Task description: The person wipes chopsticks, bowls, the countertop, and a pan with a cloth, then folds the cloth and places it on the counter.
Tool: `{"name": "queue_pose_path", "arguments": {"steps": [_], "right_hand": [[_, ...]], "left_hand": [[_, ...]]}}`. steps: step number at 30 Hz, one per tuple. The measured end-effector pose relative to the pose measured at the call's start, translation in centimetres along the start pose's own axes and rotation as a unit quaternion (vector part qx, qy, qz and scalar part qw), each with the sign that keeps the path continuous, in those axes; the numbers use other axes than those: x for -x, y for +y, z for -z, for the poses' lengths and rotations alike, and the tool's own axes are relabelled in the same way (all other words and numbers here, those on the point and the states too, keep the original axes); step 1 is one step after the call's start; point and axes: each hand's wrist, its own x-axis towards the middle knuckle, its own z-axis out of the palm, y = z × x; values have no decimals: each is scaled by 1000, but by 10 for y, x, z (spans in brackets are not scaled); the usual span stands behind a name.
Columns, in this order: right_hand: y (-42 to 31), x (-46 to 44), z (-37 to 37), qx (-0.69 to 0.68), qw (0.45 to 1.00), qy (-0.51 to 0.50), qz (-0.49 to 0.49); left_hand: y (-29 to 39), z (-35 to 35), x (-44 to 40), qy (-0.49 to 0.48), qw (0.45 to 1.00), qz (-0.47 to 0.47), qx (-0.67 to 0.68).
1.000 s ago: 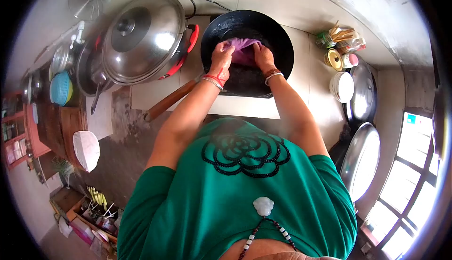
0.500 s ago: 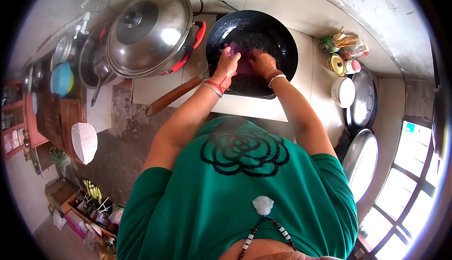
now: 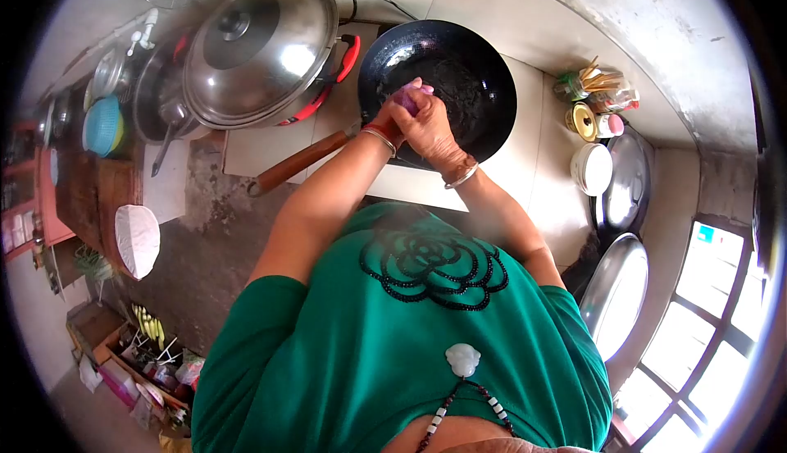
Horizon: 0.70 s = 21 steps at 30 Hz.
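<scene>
A purple cloth (image 3: 405,99), bunched up small, is squeezed between my two hands over the left part of a black wok (image 3: 484,92). My left hand (image 3: 392,118) is closed on the cloth, partly hidden behind the other hand. Wrapped over it from the right, my right hand (image 3: 428,125) also grips the cloth. Dark, wet-looking liquid shows in the wok. The wok's wooden handle (image 3: 299,163) points down and to the left, beside my left forearm.
Left of the wok stands a large pot with a steel lid (image 3: 254,51) and red handles. On the right are a jar of sticks (image 3: 574,86), a yellow-lidded jar (image 3: 582,122), white bowls (image 3: 591,168) and a steel lid (image 3: 615,295). A ladle (image 3: 170,137) lies farther left.
My hands have come together from either side, and the cloth that was spread in the wok is now bunched between them, lifted toward the wok's left side.
</scene>
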Motion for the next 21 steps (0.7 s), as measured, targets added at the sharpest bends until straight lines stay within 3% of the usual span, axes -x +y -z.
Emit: {"name": "queue_pose_path", "arguments": {"steps": [1,2,3,4,5,7,9,11,13,15,16,17,19,20,21], "right_hand": [[13,-2,-3,2,1000,0,-1],[35,-6,-8,38,996,59,64],[51,-9,-9,74,982,116,129],[57,-10,-6,56,995,77,12],[59,-13,-3,108,990,95,3],[72,-21,-1,122,983,120,-72],[113,-26,3,119,975,163,-89],[135,-25,10,176,970,90,-139],[162,-32,13,230,956,54,-174],[181,-33,25,283,949,-5,-140],[181,-33,28,242,937,13,-252],[177,-28,26,241,938,12,-250],[169,-12,21,260,943,-81,-193],[164,-8,20,260,943,-81,-193],[157,-5,19,261,948,-137,-117]], "left_hand": [[-15,15,-13,-1,1000,1,2],[-35,22,-30,-177,971,-70,141],[-26,4,-18,-68,991,-107,32],[-16,-16,-4,48,989,-116,-83],[-15,-27,-7,78,992,-98,25],[-12,-61,5,240,963,-78,-90],[-10,-85,23,264,938,-71,-212],[-21,-51,-1,221,899,-149,-348],[-11,-57,7,263,826,-183,-465],[-1,-32,1,298,735,-283,-538],[4,-15,-6,300,717,-329,-536],[9,13,-14,286,741,-351,-496],[15,-18,8,341,719,-326,-511],[16,-13,7,343,707,-318,-531],[15,-11,7,342,707,-318,-531]]}}
